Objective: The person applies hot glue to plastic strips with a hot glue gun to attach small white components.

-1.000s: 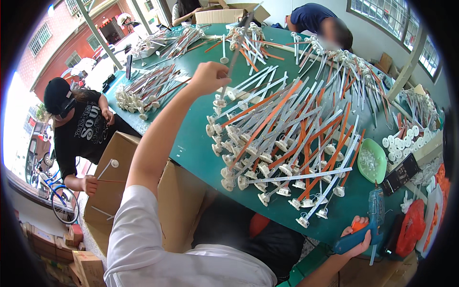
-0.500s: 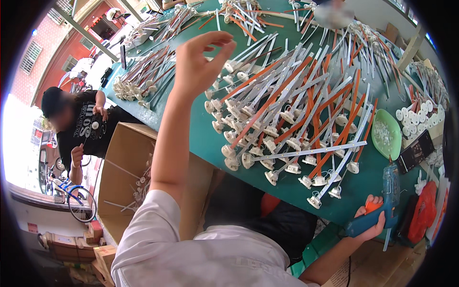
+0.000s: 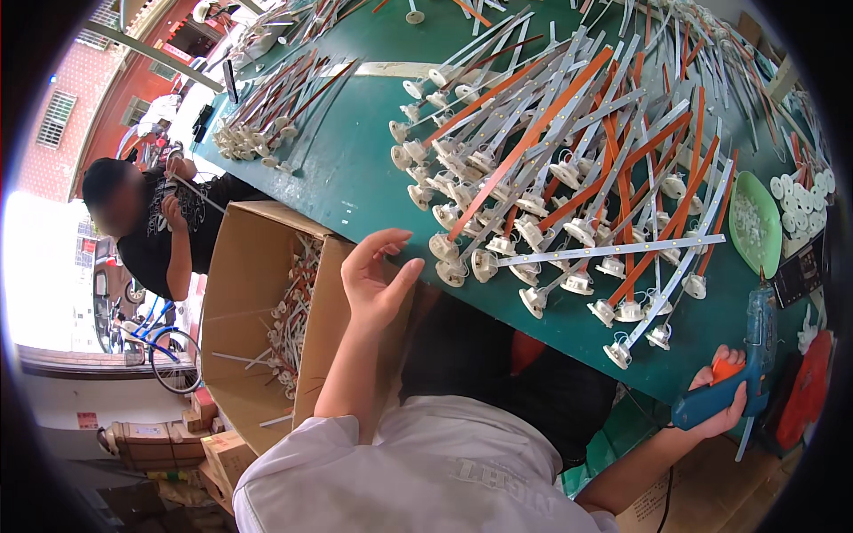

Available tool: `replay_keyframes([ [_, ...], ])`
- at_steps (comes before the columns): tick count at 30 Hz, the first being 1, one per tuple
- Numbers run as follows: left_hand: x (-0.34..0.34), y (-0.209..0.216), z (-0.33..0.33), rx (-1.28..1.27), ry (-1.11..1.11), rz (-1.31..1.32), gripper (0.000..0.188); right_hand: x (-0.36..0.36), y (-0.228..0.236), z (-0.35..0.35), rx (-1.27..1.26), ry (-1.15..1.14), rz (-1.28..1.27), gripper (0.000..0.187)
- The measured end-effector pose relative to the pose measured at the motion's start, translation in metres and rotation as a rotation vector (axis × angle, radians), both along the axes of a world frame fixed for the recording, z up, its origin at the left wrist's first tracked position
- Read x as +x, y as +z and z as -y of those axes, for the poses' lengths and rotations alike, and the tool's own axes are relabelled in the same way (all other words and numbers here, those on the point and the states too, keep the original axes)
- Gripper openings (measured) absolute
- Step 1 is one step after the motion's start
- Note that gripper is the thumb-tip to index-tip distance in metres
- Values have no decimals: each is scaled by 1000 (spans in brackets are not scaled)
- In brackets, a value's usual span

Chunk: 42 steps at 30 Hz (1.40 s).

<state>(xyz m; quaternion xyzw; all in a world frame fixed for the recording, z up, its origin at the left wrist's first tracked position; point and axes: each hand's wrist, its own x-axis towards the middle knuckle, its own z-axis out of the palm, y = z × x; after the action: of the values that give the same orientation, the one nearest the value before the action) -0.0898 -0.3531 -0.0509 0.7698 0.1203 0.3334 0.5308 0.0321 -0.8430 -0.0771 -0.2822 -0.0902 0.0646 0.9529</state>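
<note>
Your left hand [image 3: 378, 282] has pulled back, fingers wide, empty; strips [image 3: 613, 252] rightward look light, bendy: hold their discs [image 3: 484, 266]. Your right hand [image 3: 727, 419] grips the glue gun [image 3: 761, 338].

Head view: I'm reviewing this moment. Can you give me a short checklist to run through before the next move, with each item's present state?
1. Right hand gripping the glue gun: ok, fingers wrapped around the handle.
2. Left hand free: ok, fingers parted, nothing visible in it.
3. Glue stick in the gun: ok, a length sticks out below its rear end.
4. Gun hot enough: cannot tell, heat does not show.
5. Strips lying separately: not ok, grey and orange ones cross and overlap.
6. Green tray stocked: ok, small clear or whitish pieces inside.
</note>
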Motion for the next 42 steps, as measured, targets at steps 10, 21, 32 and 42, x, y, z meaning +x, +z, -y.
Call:
replay_keyframes([
  [10, -8, -2, 8, 354, -88, -98, 46, 2, 3, -1, 21, 27, 36, 31],
  [21, 4, -4, 5, 434, 17, -42, 43, 2, 6, -3, 21, 40, 10, 32],
  [32, 13, 4, 2, 495, -87, -146, 35, 2, 3, -1, -4, 32, 23, 31],
  [42, 14, 11, 5, 488, -115, -199, 35, 3, 1, 1, 6, 47, 17, 32],
])
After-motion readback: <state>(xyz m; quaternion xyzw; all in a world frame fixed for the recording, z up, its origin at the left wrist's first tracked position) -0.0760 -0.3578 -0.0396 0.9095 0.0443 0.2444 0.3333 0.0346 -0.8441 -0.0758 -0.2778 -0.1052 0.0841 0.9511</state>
